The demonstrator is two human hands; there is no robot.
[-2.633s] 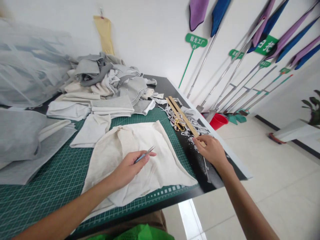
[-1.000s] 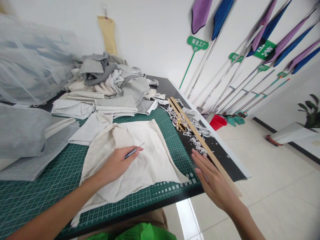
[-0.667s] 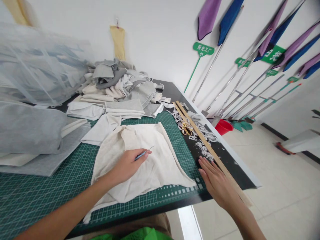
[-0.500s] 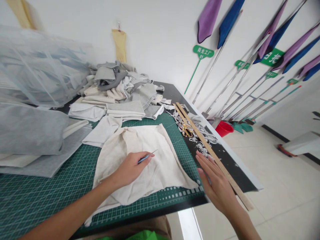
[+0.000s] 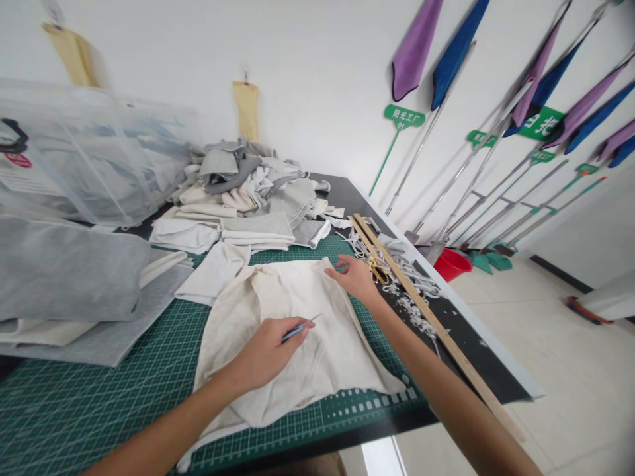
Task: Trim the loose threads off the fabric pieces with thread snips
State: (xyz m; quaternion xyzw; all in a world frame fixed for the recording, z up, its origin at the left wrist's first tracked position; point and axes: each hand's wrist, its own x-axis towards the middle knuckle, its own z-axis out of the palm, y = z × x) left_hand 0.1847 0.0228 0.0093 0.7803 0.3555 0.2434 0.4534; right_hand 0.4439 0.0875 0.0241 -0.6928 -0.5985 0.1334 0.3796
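Observation:
A cream cloth piece point(image 5: 342, 357) lies spread on the green cutting mat point(image 5: 149, 390), with a raised fold on its left part. My left hand point(image 5: 272, 347) rests over the middle of the cloth, closed around a small blue tool point(image 5: 294, 331) with a thin pointed metal tip. The tip points away to the right. At the far right corner of the cloth is my right hand point(image 5: 354, 276), with thumb and forefinger apart and the thumb at the cloth edge. Its other fingers are partly hidden.
Stacked grey fabric point(image 5: 69, 271) lies left, and a pile of grey and cream cloth point(image 5: 268, 185) stands behind. A clear plastic box point(image 5: 94, 158) is back left. Along the right run wooden strips point(image 5: 426, 304), yellow-handled scissors point(image 5: 378, 270) and cord scraps point(image 5: 417, 317).
My right hand has moved from beside the near right corner of the cloth forward and left to its far right corner. The left hand still holds the blue tool over the cloth.

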